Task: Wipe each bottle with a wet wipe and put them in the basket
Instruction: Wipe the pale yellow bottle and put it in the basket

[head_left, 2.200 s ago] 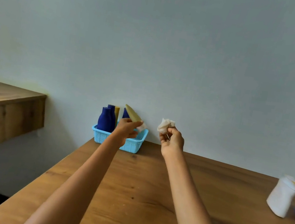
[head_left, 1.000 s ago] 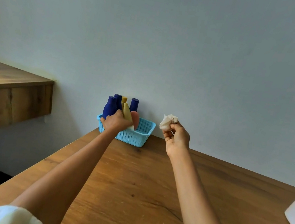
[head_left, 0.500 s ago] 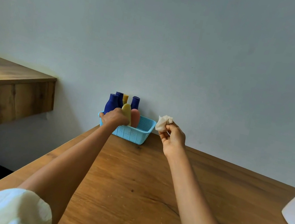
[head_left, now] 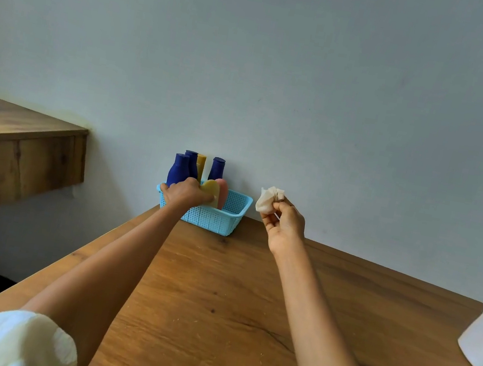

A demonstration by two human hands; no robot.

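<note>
Two hands up: my left hand (head_left: 187, 194) grips the yellow bottle (head_left: 211, 192) inside the basket (head_left: 211, 219); right hand (head_left: 285, 225) pinches the crumpled wipe (head_left: 268, 199).

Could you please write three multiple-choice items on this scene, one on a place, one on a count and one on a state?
1. Where does the blue basket stand?
A. At the table's far left corner, by the wall
B. In the middle of the table
C. On the side shelf

2. How many dark blue bottles stand in the basket?
A. One
B. Three
C. Five

3. What is the right hand doing?
A. Lying flat on the table
B. Gripping a bottle
C. Pinching a crumpled wet wipe above the table

Answers: 1 A, the basket sits where the table meets the wall; 2 B, three blue bottles rise behind the left hand, which holds a yellow bottle in the basket; 3 C, its fingers close on the white wad in the air.
</note>
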